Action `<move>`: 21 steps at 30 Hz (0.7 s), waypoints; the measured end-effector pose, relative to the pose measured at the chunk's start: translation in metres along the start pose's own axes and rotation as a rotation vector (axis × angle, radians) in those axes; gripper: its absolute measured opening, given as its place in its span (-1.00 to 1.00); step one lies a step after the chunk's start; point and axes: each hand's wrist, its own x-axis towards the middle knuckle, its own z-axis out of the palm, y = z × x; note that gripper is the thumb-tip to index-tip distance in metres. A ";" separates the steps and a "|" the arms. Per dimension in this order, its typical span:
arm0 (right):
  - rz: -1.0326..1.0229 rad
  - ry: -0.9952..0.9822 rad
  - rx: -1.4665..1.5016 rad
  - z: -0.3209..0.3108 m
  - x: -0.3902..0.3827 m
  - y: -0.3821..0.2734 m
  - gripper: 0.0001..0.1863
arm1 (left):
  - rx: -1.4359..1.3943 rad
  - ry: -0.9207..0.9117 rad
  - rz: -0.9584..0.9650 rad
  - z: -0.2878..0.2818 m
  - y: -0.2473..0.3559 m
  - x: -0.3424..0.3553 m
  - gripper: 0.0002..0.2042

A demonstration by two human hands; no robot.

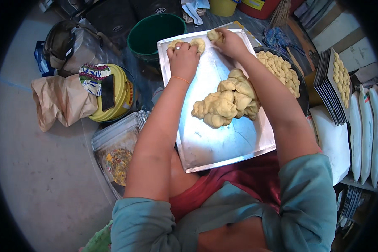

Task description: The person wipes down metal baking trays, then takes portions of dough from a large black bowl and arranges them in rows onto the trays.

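Note:
A shiny metal tray [224,140] lies in front of me, with a large heap of pale yellow dough lumps [224,103] in its middle. Near the tray's back left corner, my left hand [183,59] has its fingers curled down on a piece of dough [174,43], with another small piece [197,44] touching it on the right. My right hand [230,45] is at the back edge, pinched on a small dough lump [215,36]. Both forearms reach along either side of the heap.
A dark round pan of shaped dough [281,73] and stacked trays [325,88] stand right, beside white sacks [355,134]. Behind are a green bucket [155,31] and a broom [281,12]. Left are a yellow container [113,103], paper bag [63,98] and dirty trays [113,138].

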 end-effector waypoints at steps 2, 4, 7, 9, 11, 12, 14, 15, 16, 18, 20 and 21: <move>0.079 -0.188 -0.048 -0.009 -0.001 -0.004 -0.45 | 0.037 0.107 0.008 0.004 0.001 0.001 -0.83; 0.021 -0.143 -0.062 -0.020 -0.010 0.000 -0.44 | 0.058 0.131 0.017 0.008 -0.002 0.007 -0.86; -0.032 -0.325 -0.102 -0.057 -0.028 -0.012 -0.38 | 0.151 0.088 0.007 0.010 -0.012 0.016 -0.90; -0.035 -0.765 -0.082 -0.078 -0.048 -0.007 -0.38 | 0.157 -0.003 -0.027 0.010 -0.002 0.027 -0.86; -0.112 -0.880 0.103 -0.075 -0.058 0.003 -0.54 | 0.144 0.044 -0.020 0.012 0.011 0.032 -0.79; -0.108 -0.881 0.176 -0.076 -0.058 0.006 -0.61 | 0.139 0.092 -0.018 0.013 0.016 0.035 -0.71; 0.003 -0.656 0.345 -0.073 -0.045 0.017 -0.63 | 0.095 0.097 0.048 0.016 0.016 0.038 -0.55; 0.099 -0.416 0.499 -0.069 -0.040 0.019 -0.67 | 0.088 0.096 0.206 0.022 0.018 0.039 -0.55; 0.164 -0.299 0.573 -0.068 -0.026 0.020 -0.69 | 0.082 0.093 0.362 0.026 0.019 0.041 -0.56; 0.144 -0.056 0.531 -0.048 -0.018 0.042 -0.61 | 0.109 -0.062 0.295 0.030 0.036 0.049 -0.59; -0.006 0.029 0.023 -0.021 -0.024 0.045 -0.57 | 0.160 -0.328 0.128 0.021 0.042 0.060 -0.57; -0.015 0.035 -0.022 -0.013 -0.024 0.041 -0.57 | 0.102 -0.326 0.118 0.019 0.041 0.059 -0.58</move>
